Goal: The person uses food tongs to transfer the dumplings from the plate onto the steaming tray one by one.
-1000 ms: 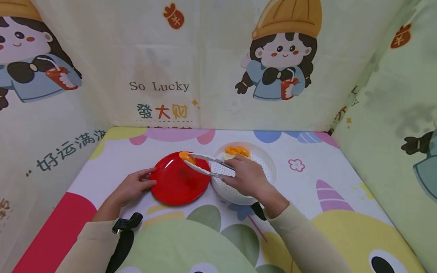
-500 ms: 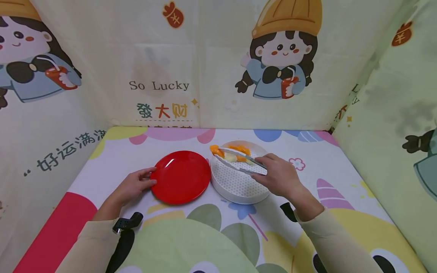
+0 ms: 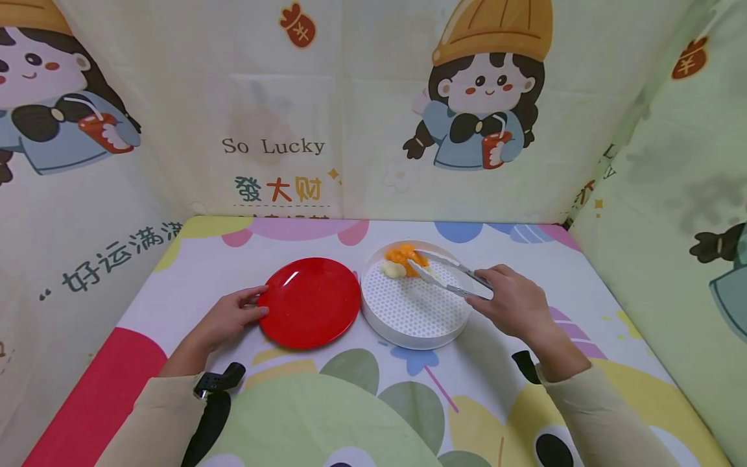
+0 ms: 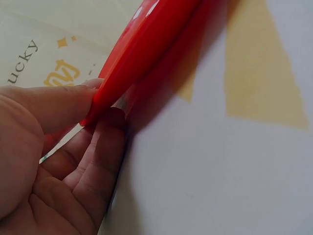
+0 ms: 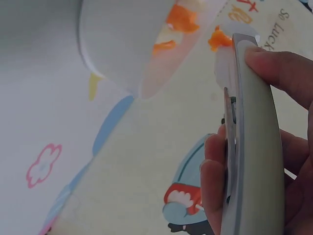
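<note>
My left hand pinches the left rim of a red plate. In the left wrist view the thumb lies on top of the rim and fingers lie beneath it. A pair of tongs with pale tips is gripped in my right hand. The tips reach over a white round dish with a dotted base. At them is an orange piece, in the right wrist view. Further orange pieces and a pale yellowish piece lie toward the dish's back; their kind is unclear.
Plate and dish stand side by side on a table covered with a cartoon-print cloth. Printed fabric walls rise behind the table and at both sides. A black strap is on the left wrist.
My right hand has carried the tongs and an orange piece rightward from above the red plate to the white dish. The left hand has stayed on the plate's rim.
</note>
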### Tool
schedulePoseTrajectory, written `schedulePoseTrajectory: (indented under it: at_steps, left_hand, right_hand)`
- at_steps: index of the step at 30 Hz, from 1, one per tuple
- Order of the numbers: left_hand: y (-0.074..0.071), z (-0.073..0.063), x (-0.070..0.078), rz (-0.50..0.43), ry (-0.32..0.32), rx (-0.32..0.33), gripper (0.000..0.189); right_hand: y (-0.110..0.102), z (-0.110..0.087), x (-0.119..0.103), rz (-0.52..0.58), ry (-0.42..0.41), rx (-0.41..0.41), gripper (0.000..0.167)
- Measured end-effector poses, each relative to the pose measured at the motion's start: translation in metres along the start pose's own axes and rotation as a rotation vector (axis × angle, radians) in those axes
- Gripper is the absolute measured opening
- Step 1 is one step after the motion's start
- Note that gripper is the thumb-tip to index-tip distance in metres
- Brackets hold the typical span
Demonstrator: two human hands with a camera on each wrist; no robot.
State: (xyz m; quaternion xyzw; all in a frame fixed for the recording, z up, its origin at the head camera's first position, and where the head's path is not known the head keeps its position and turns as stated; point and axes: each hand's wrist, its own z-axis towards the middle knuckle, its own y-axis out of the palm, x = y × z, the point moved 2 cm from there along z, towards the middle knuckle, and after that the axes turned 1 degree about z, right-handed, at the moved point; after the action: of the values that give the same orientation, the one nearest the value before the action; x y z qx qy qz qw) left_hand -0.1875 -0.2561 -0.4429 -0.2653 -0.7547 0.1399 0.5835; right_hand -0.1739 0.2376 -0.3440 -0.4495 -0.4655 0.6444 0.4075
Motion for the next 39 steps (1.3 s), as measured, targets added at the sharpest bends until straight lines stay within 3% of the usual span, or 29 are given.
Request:
schedulePoseTrajectory:
  at_steps: [20, 39]
  left_hand:
    - [0.0, 0.0, -0.001, 0.009, -0.002, 0.002, 0.072]
    - [0.002, 0.002, -0.003, 0.003, -0.017, 0.016, 0.073]
  right_hand:
    - [0.007, -0.004, 0.034, -0.039, 0.069, -0.032, 0.051]
    - [0.012, 0.004, 0.033, -0.072, 0.085, -0.08, 0.051]
